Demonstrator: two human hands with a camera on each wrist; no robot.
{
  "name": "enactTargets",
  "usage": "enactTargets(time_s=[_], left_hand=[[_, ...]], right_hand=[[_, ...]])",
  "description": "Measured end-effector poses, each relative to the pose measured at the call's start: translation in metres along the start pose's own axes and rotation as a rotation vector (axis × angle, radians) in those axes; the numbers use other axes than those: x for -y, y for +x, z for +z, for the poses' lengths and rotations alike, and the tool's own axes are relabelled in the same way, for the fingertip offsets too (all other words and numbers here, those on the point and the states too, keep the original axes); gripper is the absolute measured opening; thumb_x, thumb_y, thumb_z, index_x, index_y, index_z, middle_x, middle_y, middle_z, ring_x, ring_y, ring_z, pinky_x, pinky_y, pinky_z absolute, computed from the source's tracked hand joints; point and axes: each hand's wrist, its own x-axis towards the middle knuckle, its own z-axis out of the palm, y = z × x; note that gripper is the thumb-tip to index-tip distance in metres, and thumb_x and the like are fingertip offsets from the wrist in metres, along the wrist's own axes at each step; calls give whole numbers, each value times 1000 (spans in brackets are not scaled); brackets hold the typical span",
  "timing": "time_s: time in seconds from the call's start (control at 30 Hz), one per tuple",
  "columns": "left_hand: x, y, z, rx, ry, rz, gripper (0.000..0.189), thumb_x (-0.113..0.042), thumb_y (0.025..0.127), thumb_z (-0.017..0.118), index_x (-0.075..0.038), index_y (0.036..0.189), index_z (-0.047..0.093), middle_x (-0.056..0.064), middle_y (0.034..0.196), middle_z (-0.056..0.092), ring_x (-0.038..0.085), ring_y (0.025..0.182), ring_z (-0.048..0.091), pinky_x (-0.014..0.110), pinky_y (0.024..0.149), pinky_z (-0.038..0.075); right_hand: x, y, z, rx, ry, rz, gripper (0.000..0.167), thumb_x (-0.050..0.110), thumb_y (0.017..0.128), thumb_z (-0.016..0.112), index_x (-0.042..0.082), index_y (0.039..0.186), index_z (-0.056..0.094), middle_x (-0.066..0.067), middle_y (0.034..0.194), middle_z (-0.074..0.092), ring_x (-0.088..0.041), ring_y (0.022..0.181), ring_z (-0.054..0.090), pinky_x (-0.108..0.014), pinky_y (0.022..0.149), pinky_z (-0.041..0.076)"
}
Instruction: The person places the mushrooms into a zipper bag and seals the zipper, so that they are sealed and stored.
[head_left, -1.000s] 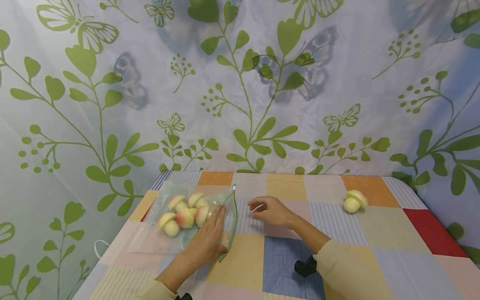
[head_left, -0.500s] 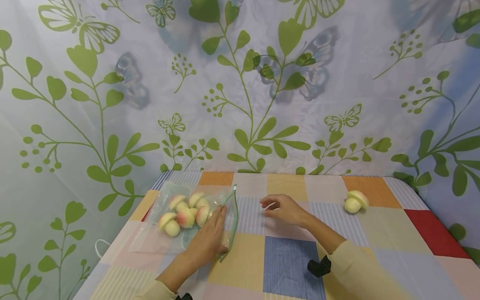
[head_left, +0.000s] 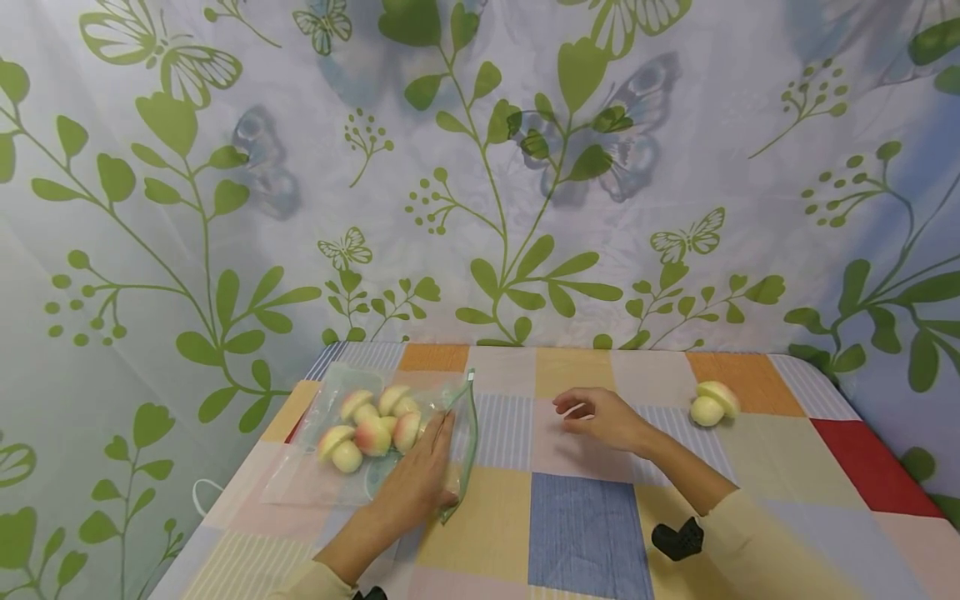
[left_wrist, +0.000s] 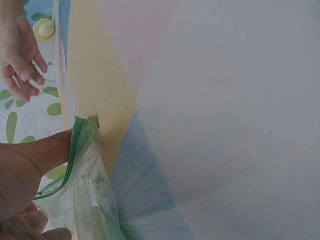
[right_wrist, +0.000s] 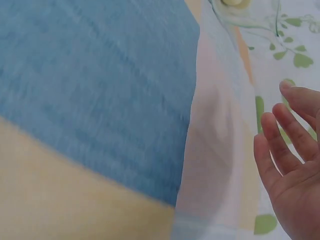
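A clear zip bag (head_left: 300, 492) with a green zip edge (head_left: 470, 442) lies at the left of the table, several toy mushrooms (head_left: 372, 435) with pale yellow and pink caps inside it. My left hand (head_left: 411, 483) is at the bag's mouth, fingers stretched along the plastic; in the left wrist view its thumb (left_wrist: 47, 152) reaches past the green edge. Over the middle of the table my right hand (head_left: 600, 418) hovers with loosely bent fingers and holds nothing. One more toy mushroom (head_left: 714, 403) lies on the cloth to the right of that hand.
A patchwork cloth (head_left: 585, 533) covers the table. Behind it hangs a leaf and butterfly print curtain (head_left: 480, 208), close to the table's back edge. A white cord loop (head_left: 198, 497) shows by the left edge.
My right hand has moved right, away from the bag and nearer the lone toy mushroom. The left hand and the bag have kept their place.
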Motion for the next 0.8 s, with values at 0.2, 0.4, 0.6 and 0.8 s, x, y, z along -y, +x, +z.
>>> enactTargets(time_s=[0.2, 0.4, 0.6, 0.8], left_hand=[[1, 0, 0, 0, 7, 3, 123, -16, 69, 97, 11, 159, 17, 33, 158, 28, 44, 136, 47, 47, 102, 50], [0, -1, -1, -2, -8, 1, 122, -14, 69, 97, 11, 159, 18, 33, 158, 28, 45, 135, 47, 48, 102, 50], [0, -2, 0, -4, -13, -1, 122, -14, 70, 97, 11, 159, 18, 33, 159, 27, 45, 136, 47, 48, 103, 49], [1, -2, 1, -12, -2, 3, 122, -15, 69, 97, 11, 158, 19, 33, 158, 29, 44, 136, 46, 47, 104, 49]], right_hand=[[-7, -13, -17, -22, -12, 50, 36, 3, 96, 71, -3, 131, 65, -21, 123, 67, -31, 111, 67, -38, 91, 57], [-12, -24, -34, -30, -19, 55, 37, 2, 98, 70, -4, 133, 63, -24, 126, 65, -36, 113, 66, -34, 89, 57], [-15, -38, -52, -52, -47, 63, 38, 7, 99, 69, -4, 135, 61, -24, 128, 64, -37, 115, 65, -35, 87, 58], [-17, -47, -68, -78, -89, 83, 41, 13, 99, 72, -4, 135, 62, -23, 128, 65, -37, 114, 66, -38, 87, 58]])
